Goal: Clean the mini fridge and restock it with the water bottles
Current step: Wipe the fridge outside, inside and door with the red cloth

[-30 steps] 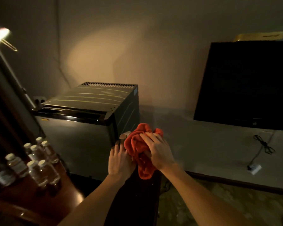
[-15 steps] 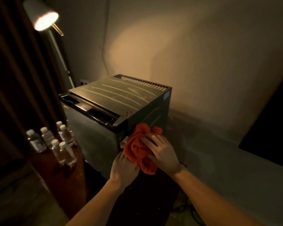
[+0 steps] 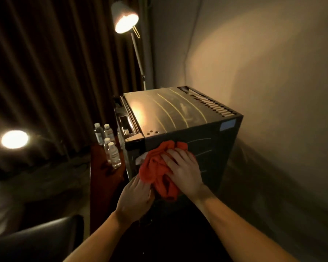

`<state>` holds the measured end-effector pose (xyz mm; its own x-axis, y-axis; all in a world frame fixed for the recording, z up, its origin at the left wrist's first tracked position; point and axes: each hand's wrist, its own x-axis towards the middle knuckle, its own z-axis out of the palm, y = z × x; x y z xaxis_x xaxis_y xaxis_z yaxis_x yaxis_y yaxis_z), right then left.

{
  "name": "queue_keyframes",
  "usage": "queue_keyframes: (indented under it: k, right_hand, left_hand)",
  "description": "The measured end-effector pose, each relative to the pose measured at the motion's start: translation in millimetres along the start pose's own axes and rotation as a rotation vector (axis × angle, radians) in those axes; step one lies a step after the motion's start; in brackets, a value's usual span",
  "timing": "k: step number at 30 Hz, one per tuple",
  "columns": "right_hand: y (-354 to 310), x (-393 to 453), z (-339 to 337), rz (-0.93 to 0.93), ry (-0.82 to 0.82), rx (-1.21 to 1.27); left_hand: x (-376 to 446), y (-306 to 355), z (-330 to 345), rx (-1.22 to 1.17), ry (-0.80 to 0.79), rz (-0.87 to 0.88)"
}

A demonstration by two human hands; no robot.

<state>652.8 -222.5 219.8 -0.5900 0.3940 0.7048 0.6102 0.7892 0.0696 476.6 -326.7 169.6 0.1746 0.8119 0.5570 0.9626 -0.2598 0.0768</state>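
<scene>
Fingers (image 3: pixel 170 157) of the right hand (image 3: pixel 184 171) press the red cloth (image 3: pixel 157 173) against the fridge side (image 3: pixel 206 148).

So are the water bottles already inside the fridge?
No, the water bottles stand outside on the wooden table, left of the mini fridge.

Both my bare forearms reach forward and up from the bottom of the view, converging ahead of me. My right hand (image 3: pixel 184 167) lies palm-down with fingers spread and nearly straight, pressing flat. My left hand (image 3: pixel 135 197) sits lower and just left of it, wrist angled inward, its fingers reaching up under the right hand; I cannot tell their grip.
</scene>
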Motion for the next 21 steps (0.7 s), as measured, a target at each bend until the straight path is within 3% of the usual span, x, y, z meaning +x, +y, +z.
queue_keyframes:
  k: [7, 11, 14, 21]
  right_hand:
    - [116.9, -19.1, -33.8, 0.372, -0.028, 0.124]
    - [127.3, -20.9, -40.7, 0.480, 0.020, 0.183]
    - [107.1, -15.3, -33.1, 0.385, 0.044, 0.163]
    - [22.4, -3.7, 14.8, -0.057, -0.031, 0.117]
  left_hand:
    - [5.6, 40.2, -2.9, 0.212, -0.110, -0.310]
    - [5.7, 51.6, -8.1, 0.301, -0.125, -0.384]
    - [4.8, 56.6, -8.4, 0.318, -0.131, -0.443]
    - [-5.3, 63.1, -1.0, 0.324, -0.165, -0.496]
